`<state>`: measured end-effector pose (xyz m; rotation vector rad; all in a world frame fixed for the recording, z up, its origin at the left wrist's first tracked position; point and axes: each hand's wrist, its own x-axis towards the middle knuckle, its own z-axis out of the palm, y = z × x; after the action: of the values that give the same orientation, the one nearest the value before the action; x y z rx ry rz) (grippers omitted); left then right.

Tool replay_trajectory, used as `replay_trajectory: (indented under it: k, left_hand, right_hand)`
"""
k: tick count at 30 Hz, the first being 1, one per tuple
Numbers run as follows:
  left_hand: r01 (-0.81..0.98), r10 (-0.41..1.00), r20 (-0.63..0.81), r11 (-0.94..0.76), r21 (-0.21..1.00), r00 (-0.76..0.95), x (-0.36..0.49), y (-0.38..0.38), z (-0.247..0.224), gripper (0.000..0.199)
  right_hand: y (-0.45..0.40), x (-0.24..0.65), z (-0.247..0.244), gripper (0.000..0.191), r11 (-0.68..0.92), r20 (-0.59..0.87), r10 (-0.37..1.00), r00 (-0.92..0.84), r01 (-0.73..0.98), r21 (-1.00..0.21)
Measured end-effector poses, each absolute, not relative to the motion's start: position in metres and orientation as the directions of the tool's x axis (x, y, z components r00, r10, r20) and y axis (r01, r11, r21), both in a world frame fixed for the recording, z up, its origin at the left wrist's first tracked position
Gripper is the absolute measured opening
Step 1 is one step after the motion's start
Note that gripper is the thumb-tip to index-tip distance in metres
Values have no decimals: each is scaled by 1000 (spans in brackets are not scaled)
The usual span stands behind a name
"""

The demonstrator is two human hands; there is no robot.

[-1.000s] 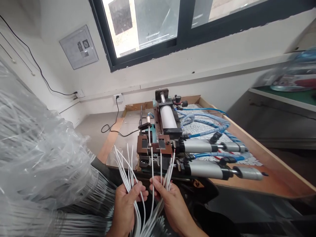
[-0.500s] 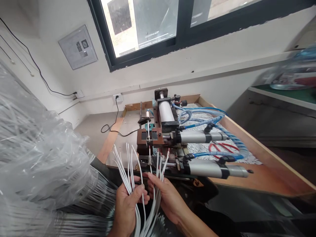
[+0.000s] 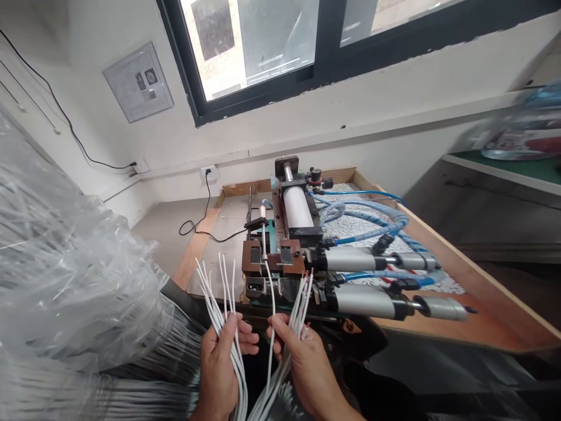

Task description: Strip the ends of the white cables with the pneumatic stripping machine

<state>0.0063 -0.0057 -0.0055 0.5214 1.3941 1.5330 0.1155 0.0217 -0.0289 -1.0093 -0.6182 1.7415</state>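
Note:
My left hand (image 3: 222, 356) is closed round a fanned bunch of white cables (image 3: 209, 298), with the thumb laid over them. My right hand (image 3: 302, 356) holds a second bunch of white cables (image 3: 300, 307), some with reddish tips. Between its thumb and fingers a single white cable (image 3: 272, 298) stands upright, its top end at the brown clamp block of the pneumatic machine (image 3: 263, 266). Below the hands both bunches run down and out of the frame.
Two silver air cylinders (image 3: 363, 300) stick out to the right of the machine, with blue air hoses (image 3: 372, 225) behind. A wooden rim (image 3: 421, 245) borders the bench. Plastic-wrapped cable bundles (image 3: 79, 292) are heaped at the left. A socket (image 3: 209, 173) is on the wall.
The single cable has passed from beside my left hand into my right fingers, its tip now at the clamp block. My hands are further apart. The machine's cylinder rods have shifted right.

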Motion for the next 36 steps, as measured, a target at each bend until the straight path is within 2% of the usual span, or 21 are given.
replay_trajectory:
  k: [9, 16, 19, 21, 25, 28, 36]
  left_hand:
    - [-360, 841, -284, 115, 926, -461, 7, -4, -4, 29]
    - [-348, 845, -290, 134, 928, -449, 7, -6, -6, 25]
    - [-313, 893, -242, 122, 942, -380, 9, -7, -6, 19]
    - [-283, 928, -193, 102, 954, -319, 9, -7, -5, 16]
    - [-238, 937, -191, 122, 964, -291, 8, -7, -4, 17]
    - [-237, 922, -221, 148, 960, -318, 5, -7, -4, 19]
    - [-205, 921, -215, 154, 967, -324, 5, -7, -1, 20]
  right_hand:
    - [33, 112, -24, 27, -429, -352, 903, -245, -549, -718]
    - [34, 112, -21, 26, -487, -352, 871, -342, -523, -699]
    - [32, 112, -17, 27, -515, -281, 828, -486, -460, -723]
    - [29, 111, -16, 27, -479, -219, 823, -524, -433, -764]
    - [26, 110, -20, 26, -348, -230, 928, -292, -466, -813]
    - [28, 111, -22, 28, -317, -274, 948, -159, -499, -806]
    - [37, 112, -17, 28, -390, -363, 915, -173, -603, -696]
